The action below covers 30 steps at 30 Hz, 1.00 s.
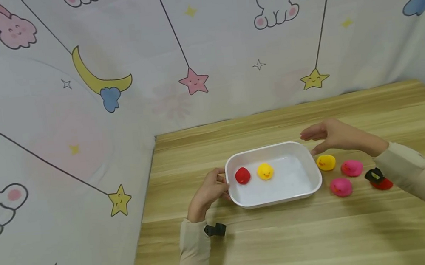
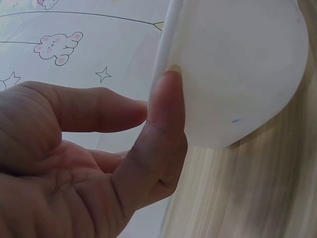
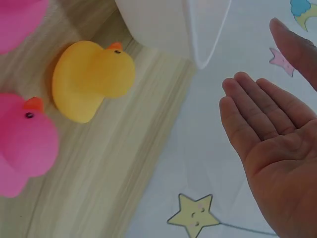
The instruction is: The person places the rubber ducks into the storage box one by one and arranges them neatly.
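At the left end of the white tray, my left hand pinches the rim, probably to steady it (yellow duck and red toy sit inside), while my right hand hovers empty, fingers straight, beside the opposite end.

Bare tabletop gives passage across the lower centre of the head view; the right half of the white tray offers room, its left half taken by a red toy and a yellow duck; right of centre, a second yellow duck and two pink ducks obstruct low passage; the left hand blocks the tray's left end.
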### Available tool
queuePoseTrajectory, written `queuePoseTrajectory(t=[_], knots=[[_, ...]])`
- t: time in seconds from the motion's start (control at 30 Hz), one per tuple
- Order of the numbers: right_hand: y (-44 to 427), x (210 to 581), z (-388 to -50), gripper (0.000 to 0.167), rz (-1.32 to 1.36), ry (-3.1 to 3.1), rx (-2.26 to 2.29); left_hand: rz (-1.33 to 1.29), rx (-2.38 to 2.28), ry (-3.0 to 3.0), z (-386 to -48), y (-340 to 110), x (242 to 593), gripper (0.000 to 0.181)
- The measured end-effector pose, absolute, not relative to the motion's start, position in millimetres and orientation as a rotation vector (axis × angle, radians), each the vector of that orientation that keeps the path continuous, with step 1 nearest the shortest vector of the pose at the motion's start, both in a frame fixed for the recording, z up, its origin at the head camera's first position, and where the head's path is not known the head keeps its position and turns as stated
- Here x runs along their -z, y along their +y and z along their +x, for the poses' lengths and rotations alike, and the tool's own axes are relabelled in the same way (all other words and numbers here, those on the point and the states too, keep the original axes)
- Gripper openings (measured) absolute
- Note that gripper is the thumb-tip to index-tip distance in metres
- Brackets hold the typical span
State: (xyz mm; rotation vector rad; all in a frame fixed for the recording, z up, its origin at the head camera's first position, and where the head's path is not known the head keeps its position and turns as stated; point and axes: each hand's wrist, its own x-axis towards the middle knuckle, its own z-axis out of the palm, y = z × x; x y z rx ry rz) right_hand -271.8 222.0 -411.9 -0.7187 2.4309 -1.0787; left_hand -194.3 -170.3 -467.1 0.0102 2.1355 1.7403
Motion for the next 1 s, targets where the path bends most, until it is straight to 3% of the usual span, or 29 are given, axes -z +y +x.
queuePoseTrajectory(t=[0.5,1.0], knots=[[257,436,-256,0.056,-0.601,2.400,1.195,0.004,-1.727,2.138,-194,-171,466,0.052],[252,471,-256,0.060,-0.669,2.689,0.681,-0.002,-1.739,2.123,-194,-170,466,0.052]])
